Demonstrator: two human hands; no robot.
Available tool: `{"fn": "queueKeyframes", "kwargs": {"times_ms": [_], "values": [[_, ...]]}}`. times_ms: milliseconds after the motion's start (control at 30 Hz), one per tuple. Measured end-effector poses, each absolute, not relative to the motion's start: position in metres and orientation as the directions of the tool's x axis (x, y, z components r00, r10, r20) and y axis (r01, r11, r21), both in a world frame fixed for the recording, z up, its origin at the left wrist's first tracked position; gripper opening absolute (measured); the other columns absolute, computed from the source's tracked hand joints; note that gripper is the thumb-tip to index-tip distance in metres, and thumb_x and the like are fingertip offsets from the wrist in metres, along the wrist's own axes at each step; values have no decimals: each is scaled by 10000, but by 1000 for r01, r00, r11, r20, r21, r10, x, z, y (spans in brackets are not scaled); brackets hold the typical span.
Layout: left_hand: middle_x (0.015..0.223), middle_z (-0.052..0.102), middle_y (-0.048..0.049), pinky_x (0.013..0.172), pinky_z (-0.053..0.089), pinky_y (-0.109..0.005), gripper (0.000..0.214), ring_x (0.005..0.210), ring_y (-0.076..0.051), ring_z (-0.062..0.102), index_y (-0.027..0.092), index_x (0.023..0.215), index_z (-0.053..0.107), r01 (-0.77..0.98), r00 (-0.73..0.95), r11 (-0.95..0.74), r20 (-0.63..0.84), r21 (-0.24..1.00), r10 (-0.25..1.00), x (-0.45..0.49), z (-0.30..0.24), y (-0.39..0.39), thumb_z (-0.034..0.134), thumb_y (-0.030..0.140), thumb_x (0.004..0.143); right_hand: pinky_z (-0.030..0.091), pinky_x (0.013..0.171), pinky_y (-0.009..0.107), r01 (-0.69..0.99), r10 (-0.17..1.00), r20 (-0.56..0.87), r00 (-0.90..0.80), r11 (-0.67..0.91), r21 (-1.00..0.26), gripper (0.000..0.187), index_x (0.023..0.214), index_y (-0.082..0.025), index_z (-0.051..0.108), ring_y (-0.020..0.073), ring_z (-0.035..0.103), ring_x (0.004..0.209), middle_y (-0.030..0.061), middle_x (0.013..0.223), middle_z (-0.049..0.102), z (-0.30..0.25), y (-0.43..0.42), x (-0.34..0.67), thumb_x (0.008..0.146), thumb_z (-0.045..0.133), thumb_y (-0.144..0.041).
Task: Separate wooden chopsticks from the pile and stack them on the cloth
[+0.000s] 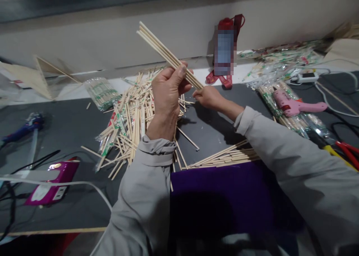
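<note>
Several pale wooden chopsticks (159, 44) are bunched together and slant up to the left over the table. My left hand (168, 85) is closed around the middle of the bunch, thumb on top. At its lower right end, my right hand (209, 97) pinches the same chopsticks with closed fingers. Below my left hand spreads a large loose pile of chopsticks (134, 125), some in printed wrappers. More bare chopsticks (224, 157) lie roughly side by side under my right forearm, along the edge of a dark purple cloth (218, 185).
Wrapped chopstick packs (102, 93) lie at back left. On the right, a pink glue gun (294, 103) rests on more packs near red-handled pliers (346, 151). A blue glue gun (26, 127) and a magenta power strip (53, 183) with cables lie left. A phone (225, 50) leans on the wall.
</note>
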State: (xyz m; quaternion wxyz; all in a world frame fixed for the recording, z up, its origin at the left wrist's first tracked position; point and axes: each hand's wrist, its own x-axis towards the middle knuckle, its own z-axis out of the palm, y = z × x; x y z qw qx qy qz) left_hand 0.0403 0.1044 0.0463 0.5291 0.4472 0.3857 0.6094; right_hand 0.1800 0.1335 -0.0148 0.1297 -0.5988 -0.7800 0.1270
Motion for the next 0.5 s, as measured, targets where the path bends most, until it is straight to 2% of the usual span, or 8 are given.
{"fn": "queueKeyframes", "kwargs": {"times_ms": [67,200,267,400,500], "values": [[784,710,7,537,516,-145,171,714,-109,676,245,921,723,-309,-39,-114,108,944,993,40,46,105,755,303,764,453,804,309,937,970,56,-235,242,-251,314,1071,-163,702,235,633,960,111,1054,706,-21,150,191,908,441,-224],[793,711,7,546,520,-148,79,724,-107,676,235,833,716,-305,-36,-96,90,947,995,41,47,104,741,286,777,454,821,355,925,947,34,-318,318,-209,279,1007,-163,708,279,614,994,153,1111,671,-34,161,194,894,457,-208],[791,711,11,553,525,-149,89,736,-108,676,236,845,715,-299,-27,-108,105,948,994,41,46,103,736,296,782,448,846,360,920,947,42,-320,321,-224,265,1026,-152,691,285,601,1016,163,1130,655,-37,159,190,902,463,-206],[783,709,12,547,521,-145,128,730,-108,675,226,873,709,-289,-19,-111,110,951,994,43,44,104,743,297,773,435,852,321,911,966,56,-254,258,-320,285,1146,-88,613,240,591,1003,184,1137,647,-32,155,183,925,450,-165],[785,706,7,536,514,-146,110,711,-105,671,218,860,707,-274,-21,-130,129,953,991,44,42,106,737,285,778,437,847,308,910,969,42,-243,242,-336,285,1152,-70,601,235,602,1001,190,1125,653,-23,156,179,934,445,-166]]}}
